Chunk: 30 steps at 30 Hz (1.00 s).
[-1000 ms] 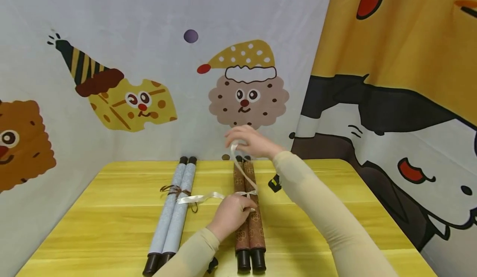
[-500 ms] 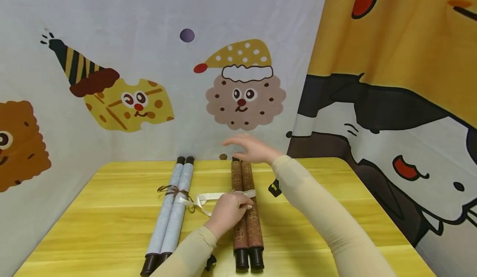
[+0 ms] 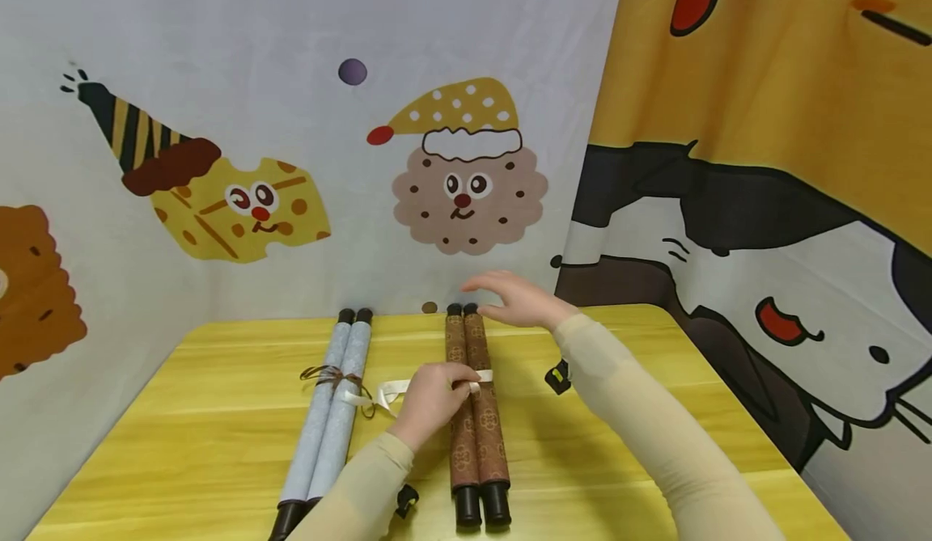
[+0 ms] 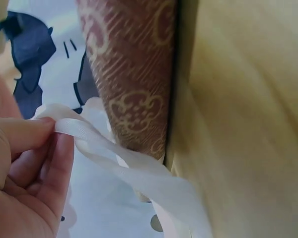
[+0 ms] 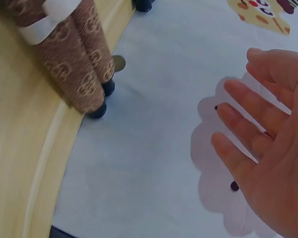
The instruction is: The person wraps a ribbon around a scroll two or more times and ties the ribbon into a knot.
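Two brown patterned scrolls [image 3: 486, 436] with black end knobs lie side by side on the table. A white ribbon [image 4: 134, 163] wraps around their middle, and its loose end trails left toward the pale blue scrolls. My left hand [image 3: 431, 399] pinches the ribbon between thumb and fingers over the brown pair, as the left wrist view shows close up. My right hand [image 3: 518, 298] is raised near the far ends of the brown scrolls, fingers spread and palm bare in the right wrist view, holding nothing.
Two pale blue scrolls [image 3: 320, 436], tied with a dark brown ribbon [image 3: 331, 375], lie to the left on the yellow wood-grain table [image 3: 597, 460]. A cartoon-printed curtain [image 3: 291, 120] hangs behind the table's far edge.
The right hand has let go of the ribbon, lowered a little and shifted right. The freed ribbon has dropped toward the left. The left hand keeps its pinch by the brown scrolls.
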Tool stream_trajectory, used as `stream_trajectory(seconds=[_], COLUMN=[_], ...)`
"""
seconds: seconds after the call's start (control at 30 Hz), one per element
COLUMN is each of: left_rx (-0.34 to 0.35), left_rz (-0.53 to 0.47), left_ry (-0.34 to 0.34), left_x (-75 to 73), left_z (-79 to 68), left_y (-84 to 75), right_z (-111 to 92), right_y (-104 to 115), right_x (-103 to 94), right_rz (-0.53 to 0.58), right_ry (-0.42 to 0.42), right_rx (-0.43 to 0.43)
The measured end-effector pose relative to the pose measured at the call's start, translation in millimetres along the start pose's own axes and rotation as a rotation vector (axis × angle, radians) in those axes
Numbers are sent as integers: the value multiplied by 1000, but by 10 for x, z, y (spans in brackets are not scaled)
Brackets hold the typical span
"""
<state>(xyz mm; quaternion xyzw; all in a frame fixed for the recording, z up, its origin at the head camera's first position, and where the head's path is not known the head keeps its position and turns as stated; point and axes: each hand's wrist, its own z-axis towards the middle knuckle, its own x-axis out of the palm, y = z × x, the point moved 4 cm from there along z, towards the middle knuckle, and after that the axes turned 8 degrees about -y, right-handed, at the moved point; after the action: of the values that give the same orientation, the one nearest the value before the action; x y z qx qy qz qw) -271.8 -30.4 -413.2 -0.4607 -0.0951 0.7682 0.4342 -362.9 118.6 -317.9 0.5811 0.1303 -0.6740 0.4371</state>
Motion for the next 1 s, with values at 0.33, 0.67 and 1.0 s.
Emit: stream_trajectory(seconds=[0.33,0.67,1.0], left_rx=[-206,-367,-414], left_rz=[-87,-189,-209], left_ry=[-66,-98,-85], left_x=[-102,-126,-109], left_z=[140,250,293], left_y=[208,361,401], right_z=[-320,-519,-552], right_y=[-235,-247,-214], right_x=[35,162,462], right_rz=[87,180,276], right_ry=[-95,-195,-215], right_rx=[73,147,208])
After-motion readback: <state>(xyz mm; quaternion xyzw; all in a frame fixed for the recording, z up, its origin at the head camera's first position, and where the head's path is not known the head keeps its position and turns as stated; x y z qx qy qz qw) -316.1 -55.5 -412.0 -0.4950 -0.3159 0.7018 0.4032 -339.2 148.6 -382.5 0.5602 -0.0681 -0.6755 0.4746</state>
